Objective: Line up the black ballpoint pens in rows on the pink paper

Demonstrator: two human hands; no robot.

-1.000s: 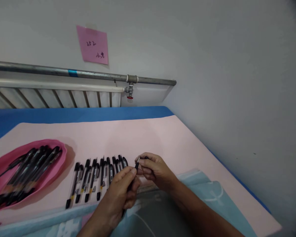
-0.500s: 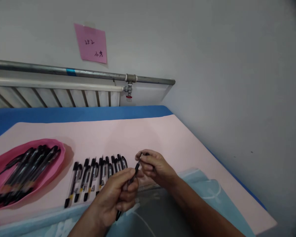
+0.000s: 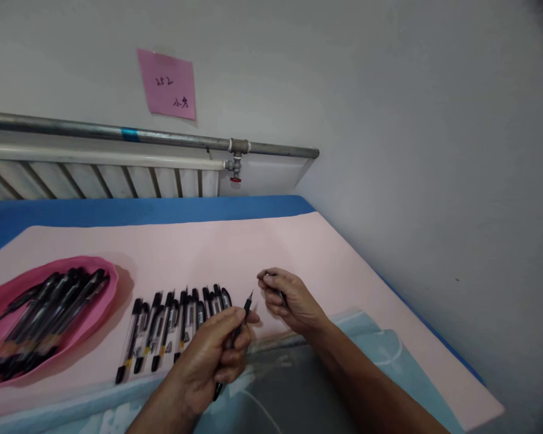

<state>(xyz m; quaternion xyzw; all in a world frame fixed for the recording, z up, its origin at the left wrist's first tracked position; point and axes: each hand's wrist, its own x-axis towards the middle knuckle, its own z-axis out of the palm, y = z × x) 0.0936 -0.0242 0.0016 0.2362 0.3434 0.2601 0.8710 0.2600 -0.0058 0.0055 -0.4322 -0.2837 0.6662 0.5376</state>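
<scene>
My left hand (image 3: 221,355) is closed around a black pen (image 3: 248,303), its bare pointed tip sticking up and to the right past my thumb. The pen's dark lower end shows below my fingers. To the right, my right hand (image 3: 286,298) is pinched on a small black piece (image 3: 282,296), mostly hidden by the fingers; its kind is unclear. A gap separates this hand from the pen tip. Beside my left hand, a row of clear-barrelled pens with black caps (image 3: 156,328) lies on the pink table sheet (image 3: 235,250). Small metal cone-shaped tips (image 3: 169,348) lie among them.
A pink basin (image 3: 111,295) with several black pens in it stands at the left. Light blue fabric (image 3: 366,337) lies along the near edge. Behind the table are a radiator (image 3: 163,181), a metal pipe (image 3: 176,138) and a wall with a pink note (image 3: 172,87).
My right hand has drawn away from the pen tip, slightly up and to the right, keeping its pinch. The pen in my left hand has barely moved, and its tip is now uncovered.
</scene>
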